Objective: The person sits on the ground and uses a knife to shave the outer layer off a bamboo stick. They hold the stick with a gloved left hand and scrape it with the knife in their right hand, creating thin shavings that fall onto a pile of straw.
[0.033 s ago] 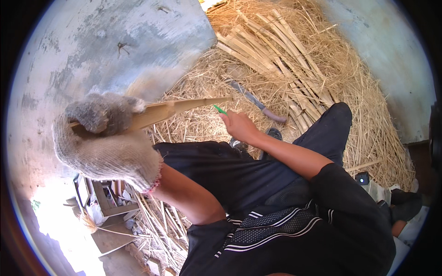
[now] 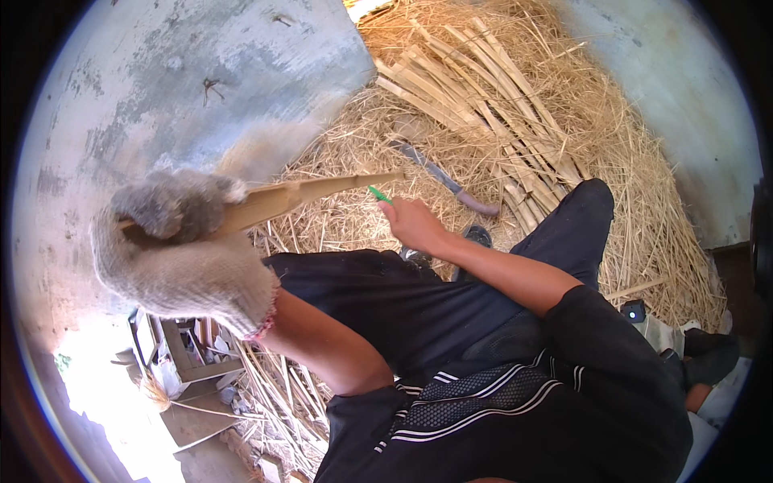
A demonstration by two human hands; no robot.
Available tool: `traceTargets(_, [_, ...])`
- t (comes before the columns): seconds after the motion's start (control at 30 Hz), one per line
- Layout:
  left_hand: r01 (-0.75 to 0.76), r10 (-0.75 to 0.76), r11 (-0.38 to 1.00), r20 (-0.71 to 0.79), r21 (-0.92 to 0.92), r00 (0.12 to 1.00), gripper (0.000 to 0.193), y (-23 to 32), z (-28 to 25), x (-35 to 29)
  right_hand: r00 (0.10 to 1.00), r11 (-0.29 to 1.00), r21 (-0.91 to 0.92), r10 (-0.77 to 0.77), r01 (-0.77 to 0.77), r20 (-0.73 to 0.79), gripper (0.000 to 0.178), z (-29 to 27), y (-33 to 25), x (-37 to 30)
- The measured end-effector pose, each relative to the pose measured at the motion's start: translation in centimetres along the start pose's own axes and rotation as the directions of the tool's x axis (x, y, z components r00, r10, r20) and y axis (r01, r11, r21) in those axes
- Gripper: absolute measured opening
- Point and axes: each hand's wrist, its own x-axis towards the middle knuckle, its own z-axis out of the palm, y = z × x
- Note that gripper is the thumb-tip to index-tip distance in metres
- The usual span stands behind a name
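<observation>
My left hand (image 2: 173, 249), in a thick grey-beige knitted glove, is closed around a split bamboo strip (image 2: 270, 205). The strip points right, tapering to a thin end over the straw. Bare, my right hand (image 2: 417, 224) is closed on a slim bright green tool (image 2: 378, 194); most of it lies hidden in the fingers, so its kind does not show. Its green end sits just below the strip, close to the tapered end; whether they touch I cannot tell. Beyond my right hand, a long curved blade with a brownish handle (image 2: 475, 203) rests on the straw.
Several split bamboo strips (image 2: 491, 97) lie in a bundle on the straw and shavings (image 2: 636, 177). A worn grey-blue panel (image 2: 241, 88) stands at the left. Below my left arm is a wooden box (image 2: 193, 366) with odds and ends. My bent knee (image 2: 592, 197) rises at the right.
My right hand with the green tool has shifted slightly left and down. The gloved left hand and the bamboo strip have moved a little left.
</observation>
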Motion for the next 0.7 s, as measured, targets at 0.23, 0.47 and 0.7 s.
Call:
traceTargets(0.23, [0.065,-0.018,0.982,0.252,-0.179,0.968,0.030,0.0,-1.0,0.0,0.997,0.992,-0.120,-0.044,0.036,-0.064,0.047,1.0,1.7,0.5])
traceTargets(0.47, [0.142,-0.052,0.960,0.347,-0.241,0.937,0.030,0.7,0.1,-0.2,0.994,0.909,-0.410,-0.101,0.079,-0.034,0.036,0.8,6.6,3.1])
traceTargets(0.7, [0.285,-0.184,0.908,0.317,-0.308,0.930,0.032,-0.4,-0.6,0.8,0.997,0.949,-0.310,0.049,-0.062,-0.052,0.042,-3.1,13.6,-0.3])
